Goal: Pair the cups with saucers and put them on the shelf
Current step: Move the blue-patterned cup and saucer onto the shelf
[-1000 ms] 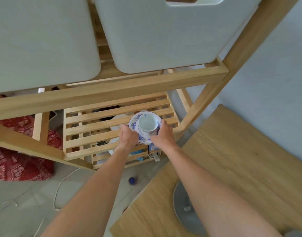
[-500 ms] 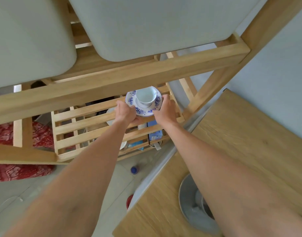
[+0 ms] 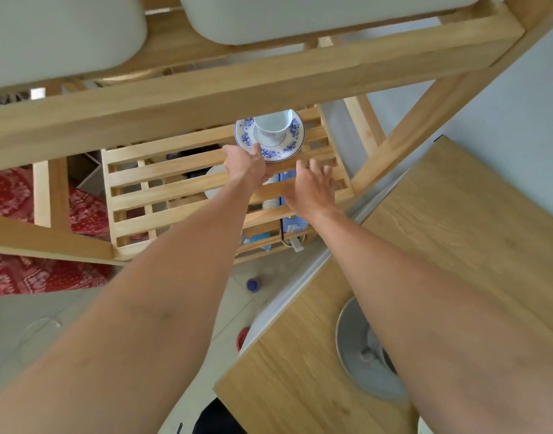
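Cup upright on blue-patterned saucer, upper centre, on slatted shelf. Left hand pinching saucer's near rim; right hand just below, fingers spread, empty.

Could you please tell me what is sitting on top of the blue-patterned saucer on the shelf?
A white cup stands upright on the saucer. The wooden rail above covers the cup's far rim, and its handle is not visible.

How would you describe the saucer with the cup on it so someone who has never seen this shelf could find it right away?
Start at the slatted wooden shelf below the thick wooden crossbeam. Near its back right, just beyond the left hand, sits a round white saucer with a blue floral rim carrying a plain white cup. It is the only blue-patterned dish on that level.
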Demonstrator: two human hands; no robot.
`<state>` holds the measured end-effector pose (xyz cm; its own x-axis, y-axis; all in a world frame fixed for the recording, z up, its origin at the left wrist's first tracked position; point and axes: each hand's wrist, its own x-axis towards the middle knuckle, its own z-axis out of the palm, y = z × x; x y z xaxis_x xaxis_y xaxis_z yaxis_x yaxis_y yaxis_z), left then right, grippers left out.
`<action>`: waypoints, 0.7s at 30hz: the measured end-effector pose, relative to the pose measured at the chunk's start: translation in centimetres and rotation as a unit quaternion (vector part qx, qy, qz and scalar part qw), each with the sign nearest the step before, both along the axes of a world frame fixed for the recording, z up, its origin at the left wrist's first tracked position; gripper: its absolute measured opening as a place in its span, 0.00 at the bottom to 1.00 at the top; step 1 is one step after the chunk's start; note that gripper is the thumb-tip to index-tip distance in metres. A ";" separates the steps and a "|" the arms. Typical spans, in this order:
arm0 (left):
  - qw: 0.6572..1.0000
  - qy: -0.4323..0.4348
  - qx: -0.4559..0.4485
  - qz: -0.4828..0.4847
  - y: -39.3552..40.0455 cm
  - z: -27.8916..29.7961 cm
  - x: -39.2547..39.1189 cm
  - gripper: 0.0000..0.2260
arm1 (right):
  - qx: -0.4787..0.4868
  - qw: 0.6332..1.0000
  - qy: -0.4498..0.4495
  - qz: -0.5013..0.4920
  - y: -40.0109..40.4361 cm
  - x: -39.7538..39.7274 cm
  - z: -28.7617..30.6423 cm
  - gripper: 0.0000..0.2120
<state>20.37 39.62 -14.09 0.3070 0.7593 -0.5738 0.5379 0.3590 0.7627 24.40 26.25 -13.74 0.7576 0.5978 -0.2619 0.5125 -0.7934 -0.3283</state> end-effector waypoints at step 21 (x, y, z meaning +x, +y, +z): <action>0.929 0.031 0.175 -0.323 -16.0 4.3 -11.9 0.11 | 0.119 0.983 0.085 -0.108 -17.9 -0.6 10.5 0.15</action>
<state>8.44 23.58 -9.82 0.7384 0.5713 -0.3583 0.6022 -0.3193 0.7317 23.78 8.39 -3.27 0.8311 0.4867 -0.2691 0.2611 -0.7687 -0.5839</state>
